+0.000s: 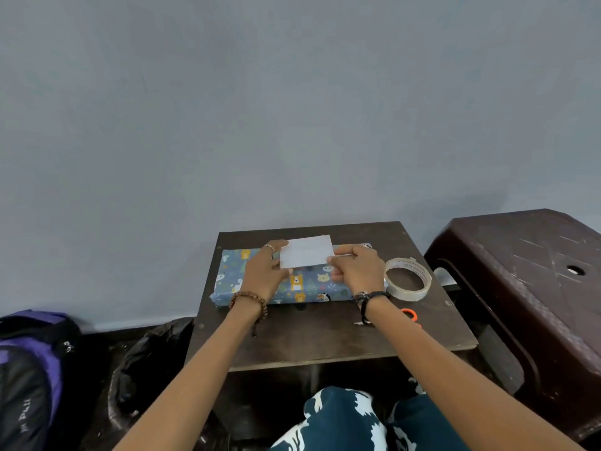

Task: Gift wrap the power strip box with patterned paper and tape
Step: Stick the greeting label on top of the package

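We saw a long flat box wrapped in blue paper printed with cartoon animals (294, 281) lying crosswise on the small dark brown wooden desk (325, 336), toward its far edge at twelve o'clock. Above the box's middle, both hands held a small white rectangular card (306, 251). The left hand (265, 271), with a ring on one finger and a brown beaded bracelet (249, 301) at the wrist, gripped the card's left edge, its fingers curled round that side. The right hand (356, 270), wearing dark cord bands (366, 299) at the wrist, pinched the card's right edge between thumb and fingers. We could not tell whether the card touched the wrapping or hung just above it.

At three o'clock from the box, just beside its right end, a roll of clear tape on a white core (408, 279) lay flat on the desk. Toward five o'clock, an orange loop-shaped handle (410, 315) showed from behind the right forearm; the rest of it was hidden.

Off the desk at three o'clock stood a dark maroon plastic stool (533, 275). At eight o'clock a purple and black backpack (29, 369) lay on the floor, with a crumpled black plastic bag (146, 369) between it and the desk. Teal cloth with white patterns (344, 421) covered our knees at six o'clock.
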Motion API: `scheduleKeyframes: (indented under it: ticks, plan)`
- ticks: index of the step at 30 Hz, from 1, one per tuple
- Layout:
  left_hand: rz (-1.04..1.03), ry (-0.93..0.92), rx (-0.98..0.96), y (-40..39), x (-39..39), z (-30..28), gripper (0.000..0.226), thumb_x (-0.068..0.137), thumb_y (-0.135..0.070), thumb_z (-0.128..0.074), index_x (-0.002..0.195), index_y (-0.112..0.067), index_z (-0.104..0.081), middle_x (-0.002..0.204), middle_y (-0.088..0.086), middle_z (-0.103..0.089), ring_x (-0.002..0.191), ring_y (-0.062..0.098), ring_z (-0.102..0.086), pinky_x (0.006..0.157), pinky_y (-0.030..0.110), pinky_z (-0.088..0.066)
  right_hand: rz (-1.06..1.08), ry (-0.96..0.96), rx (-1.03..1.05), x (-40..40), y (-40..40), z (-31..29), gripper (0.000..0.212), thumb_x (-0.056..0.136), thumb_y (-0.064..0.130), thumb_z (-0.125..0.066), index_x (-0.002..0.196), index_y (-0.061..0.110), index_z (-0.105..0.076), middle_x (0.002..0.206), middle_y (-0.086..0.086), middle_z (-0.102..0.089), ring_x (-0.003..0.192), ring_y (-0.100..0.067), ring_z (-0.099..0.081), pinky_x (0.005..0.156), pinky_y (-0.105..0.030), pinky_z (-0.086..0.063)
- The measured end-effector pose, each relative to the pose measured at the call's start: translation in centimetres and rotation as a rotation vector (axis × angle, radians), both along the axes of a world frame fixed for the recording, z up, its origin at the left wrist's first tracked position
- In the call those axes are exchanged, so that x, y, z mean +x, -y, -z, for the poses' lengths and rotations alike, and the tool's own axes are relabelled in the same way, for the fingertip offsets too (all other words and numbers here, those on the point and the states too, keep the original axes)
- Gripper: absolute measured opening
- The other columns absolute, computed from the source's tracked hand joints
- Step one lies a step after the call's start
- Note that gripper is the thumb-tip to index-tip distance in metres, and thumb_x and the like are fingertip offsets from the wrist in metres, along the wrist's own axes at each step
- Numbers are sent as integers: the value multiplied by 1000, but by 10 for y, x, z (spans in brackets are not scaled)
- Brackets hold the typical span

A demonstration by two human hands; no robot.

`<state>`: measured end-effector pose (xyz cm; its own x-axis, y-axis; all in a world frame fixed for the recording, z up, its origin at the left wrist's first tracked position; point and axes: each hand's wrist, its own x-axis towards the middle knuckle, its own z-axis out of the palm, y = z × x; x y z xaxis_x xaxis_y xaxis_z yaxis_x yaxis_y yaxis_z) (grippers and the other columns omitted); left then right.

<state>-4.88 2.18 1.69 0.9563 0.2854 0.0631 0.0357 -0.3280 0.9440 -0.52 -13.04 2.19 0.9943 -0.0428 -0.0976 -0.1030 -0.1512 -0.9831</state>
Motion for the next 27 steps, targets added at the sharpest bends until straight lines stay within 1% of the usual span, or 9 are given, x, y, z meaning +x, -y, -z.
scheduleKeyframes:
  ticks: [1, 4, 6, 9, 12, 17, 20, 23, 27]
  plan:
    - [-8, -10, 81, 0, -1, 2, 46, 82, 8, -59, 125, -5, -50, 133, 11, -50, 119, 27, -51, 94, 27, -44, -17, 22, -72, -1, 0, 3, 14, 80, 5, -68, 93, 0, -64, 63, -4, -61, 42, -6, -56, 47, -21, -52]
    - [-1, -50, 324, -1, -5, 14, 45, 90, -7, -56, 133, -6, -44, 136, 12, -47, 126, 26, -43, 102, 28, -33, -97, 121, -392, -8, 1, 16, 19, 84, 19, -65, 100, 9, -65, 91, -6, -66, 84, -19, -63, 72, -29, -46]
    - [88, -62, 451, 2, -9, 25, 50, 95, -18, -49, 142, -11, -33, 150, 5, -29, 138, 19, -25, 111, 26, -20, -120, 239, -619, -14, 1, 22, 23, 90, 25, -57, 109, 14, -62, 106, -5, -62, 99, -20, -58, 77, -28, -41]
    - [205, -122, 801, 6, -10, 40, 55, 99, -37, -33, 148, -21, -14, 156, -5, -4, 144, 13, -1, 116, 32, 0, -156, 545, -1002, -20, -7, 27, 33, 96, 33, -42, 125, 21, -53, 129, -7, -44, 114, -24, -44, 89, -35, -37]
    - [178, -143, 1042, 8, -13, 51, 55, 100, -40, -23, 148, -23, -4, 156, -7, 2, 144, 13, 5, 115, 34, 6, -308, 579, -1179, -23, -17, 33, 39, 99, 39, -27, 133, 29, -43, 152, -8, -17, 131, -28, -26, 103, -44, -24]
    - [202, -189, 1034, 7, -11, 49, 56, 99, -43, -20, 148, -24, -1, 156, -7, 2, 144, 12, 6, 115, 33, 7, -276, 385, -1230, -22, -5, 40, 49, 99, 42, -25, 142, 20, -29, 155, -9, -9, 138, -27, -14, 110, -47, -16]
    - [147, -209, 982, 13, -10, 43, 60, 98, -47, -21, 148, -23, 3, 156, -7, 8, 143, 13, 10, 114, 37, 10, -192, 452, -1192, -17, 16, 29, 43, 99, 36, -28, 137, 19, -35, 149, -8, -23, 132, -28, -24, 105, -41, -23]
    - [61, -65, 895, 31, -11, 35, 60, 97, -46, -23, 147, -24, 3, 155, -9, 10, 142, 12, 14, 113, 35, 14, -29, 477, -1133, -1, 58, 21, 34, 96, 22, -35, 128, 20, -49, 136, -4, -44, 121, -25, -38, 95, -31, -30]
    - [173, 106, 886, 74, -1, 24, 51, 100, -37, -27, 147, -21, -16, 156, -6, -5, 142, 10, 12, 110, 28, 16, 243, 295, -797, 16, 107, 28, 30, 93, 10, -43, 112, 14, -66, 115, -11, -60, 106, -30, -45, 77, -31, -33]
